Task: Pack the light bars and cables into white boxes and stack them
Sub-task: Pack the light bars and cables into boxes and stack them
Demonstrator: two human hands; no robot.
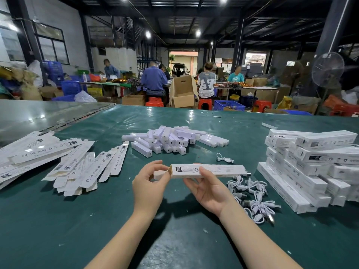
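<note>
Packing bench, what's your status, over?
Status: left hand pinching white box at open end, right hand gripping its middle. Ahead, light bars piled; cables to right. Nothing blocking.

Green-covered bench (97, 220). On it: flat unfolded boxes (64, 162) left, pile of light bars (171, 139) centre-back, tangle of white cables (250, 195) right of centre, one loose cable (224, 158), stacked packed boxes (310, 167) far right.

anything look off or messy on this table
Nothing damaged. One USB cable lies alone, apart from the tangled cable pile. The packed box stack on the right is uneven, top boxes lying skewed. White scraps dot the green mat. The held white box looks fine.
</note>
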